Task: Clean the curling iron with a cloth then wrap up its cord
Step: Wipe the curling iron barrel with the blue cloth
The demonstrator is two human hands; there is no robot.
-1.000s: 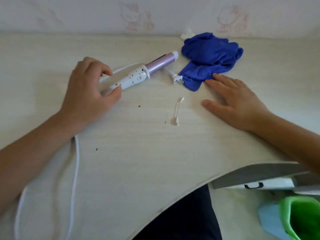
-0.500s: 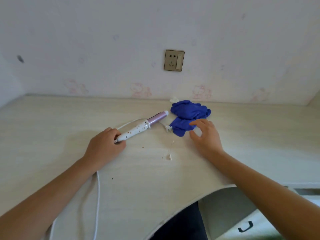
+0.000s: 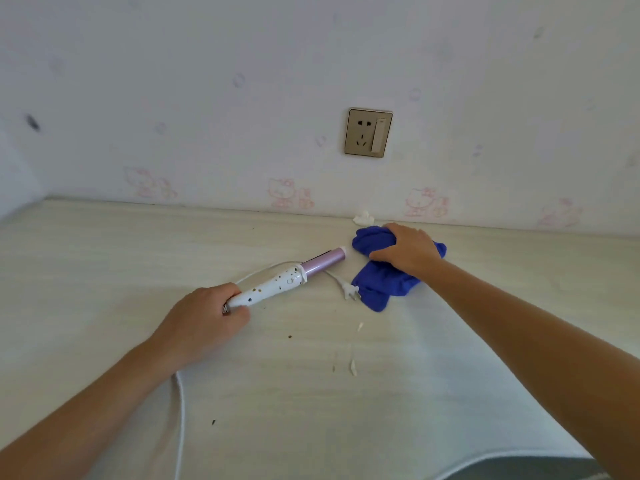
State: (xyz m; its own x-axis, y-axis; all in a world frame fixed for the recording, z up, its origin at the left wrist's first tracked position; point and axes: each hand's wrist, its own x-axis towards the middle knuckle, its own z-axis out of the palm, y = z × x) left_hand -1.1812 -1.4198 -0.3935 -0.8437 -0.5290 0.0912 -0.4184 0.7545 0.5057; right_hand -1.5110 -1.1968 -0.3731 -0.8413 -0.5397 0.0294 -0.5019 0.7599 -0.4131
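My left hand grips the curling iron by its handle. Its barrel points toward the cloth just beyond the tip, which my right hand seems to clutch.

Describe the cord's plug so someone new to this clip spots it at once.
From the wall socket, look down to the blue cloth under the right hand. The plug lies at the cloth's left edge, below the curling iron's pink barrel. It is small, white and on a thin cord, unlike the loose pale scraps nearer the person.
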